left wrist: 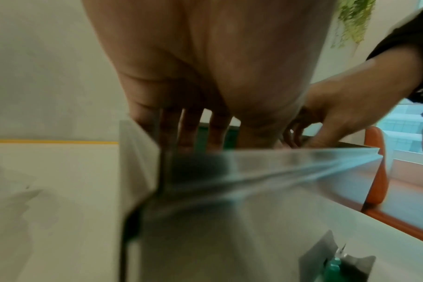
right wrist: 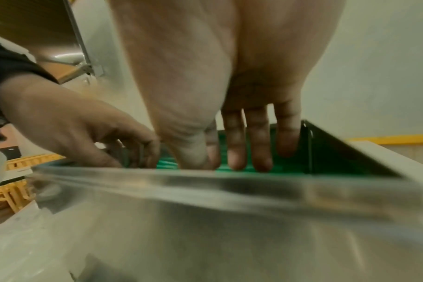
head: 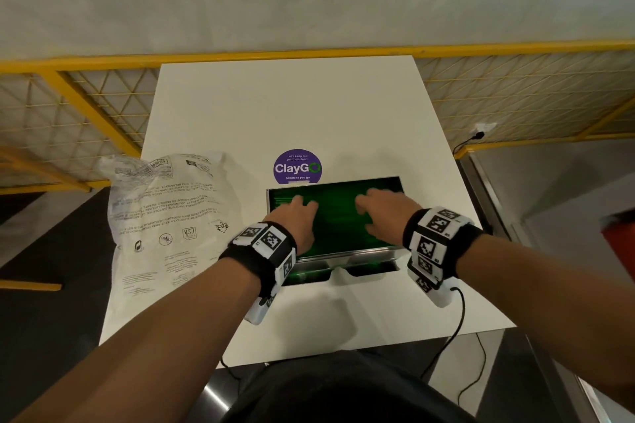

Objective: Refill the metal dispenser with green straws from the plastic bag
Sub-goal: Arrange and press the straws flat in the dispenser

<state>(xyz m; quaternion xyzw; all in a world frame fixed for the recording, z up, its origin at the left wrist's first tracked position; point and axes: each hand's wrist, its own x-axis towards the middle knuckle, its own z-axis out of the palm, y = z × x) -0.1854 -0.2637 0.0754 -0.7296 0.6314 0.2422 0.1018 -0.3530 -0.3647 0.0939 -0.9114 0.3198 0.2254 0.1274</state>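
Note:
The metal dispenser (head: 364, 252) stands open-topped on the white table (head: 292, 106), filled with green straws (head: 338, 216). Both hands reach down into it, palms down. My left hand (head: 297, 213) lies on the straws at the left half, its straight fingers (left wrist: 191, 131) spread. My right hand (head: 381, 213) lies on the right half; its fingers (right wrist: 258, 141) are straight and touch the green straws (right wrist: 167, 164). Neither hand grips anything. A few straws show in the dispensing slot (head: 302, 276) at the front. The clear plastic bag (head: 168, 216) lies flat and crumpled left of the dispenser.
A round purple sticker (head: 297, 166) is on the table behind the dispenser. Yellow mesh railing (head: 103, 106) runs behind and to both sides of the table. A black cable (head: 457, 330) hangs from my right wrist over the table's front edge. An orange chair (left wrist: 377, 167) stands to the right.

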